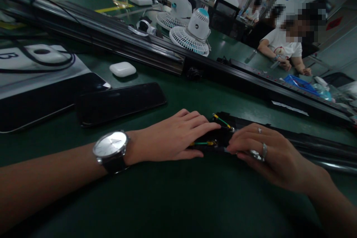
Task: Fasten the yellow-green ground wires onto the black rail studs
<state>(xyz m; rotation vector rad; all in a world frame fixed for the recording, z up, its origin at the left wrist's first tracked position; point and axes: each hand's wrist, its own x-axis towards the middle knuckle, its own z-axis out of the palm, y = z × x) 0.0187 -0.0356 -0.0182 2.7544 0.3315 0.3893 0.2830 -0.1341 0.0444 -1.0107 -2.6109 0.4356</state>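
We saw L hand (181, 135) unclenched on black strip (306, 141); R hand (267, 152) pinched, item unclear. Near L fingertips, grn/yel wire (222, 120) appeared unattached one end.

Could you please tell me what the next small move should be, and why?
I would probably ease the left hand back slightly, keeping light contact with the black part. Its fingertips lie close beside the upper wire and the lower wire, and the right hand, with a metal tool, is working very near them.
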